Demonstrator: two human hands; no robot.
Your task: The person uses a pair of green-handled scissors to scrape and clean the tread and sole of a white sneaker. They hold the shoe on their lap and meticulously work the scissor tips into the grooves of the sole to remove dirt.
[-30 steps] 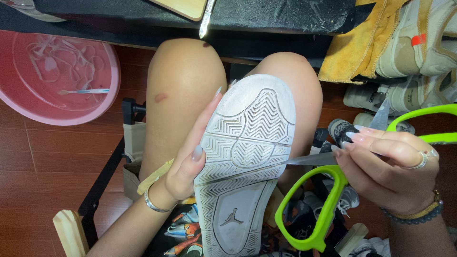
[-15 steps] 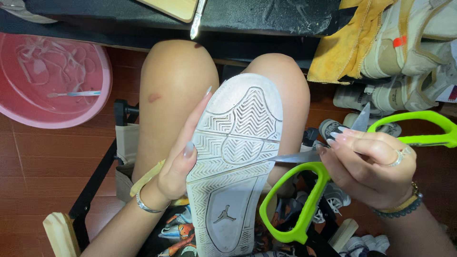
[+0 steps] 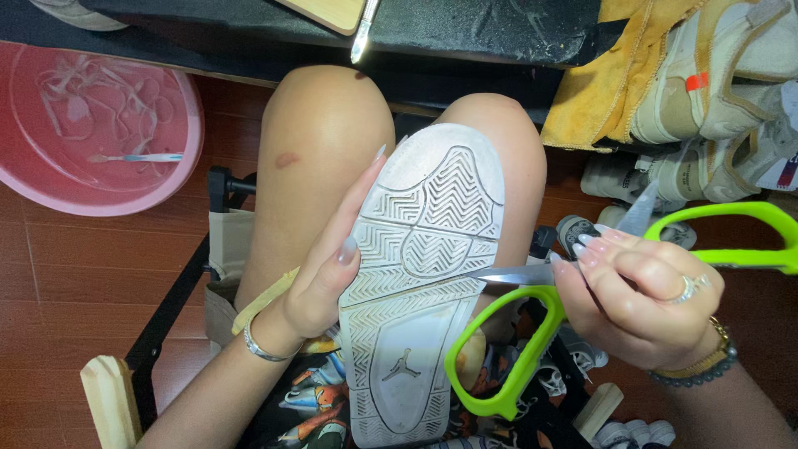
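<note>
A white sneaker (image 3: pixel 420 274) lies sole-up across my lap, its grey-white tread facing me. My left hand (image 3: pixel 324 270) grips the shoe's left edge, long nails stretched along the sole. My right hand (image 3: pixel 640 291) holds opened scissors (image 3: pixel 515 349) with bright green handles by the blades. One metal blade tip touches the tread near the sole's right edge at mid-length.
A pink basin (image 3: pixel 100 125) with laces and a toothbrush in water sits on the wooden floor at the upper left. Several sneakers (image 3: pixel 715 91) and a yellow cloth (image 3: pixel 598 91) pile at the upper right. A black table edge (image 3: pixel 465 33) runs above my knees.
The view has shifted slightly. My right hand and the scissors have edged left, bringing the blade tip onto the sole. My left hand keeps its grip.
</note>
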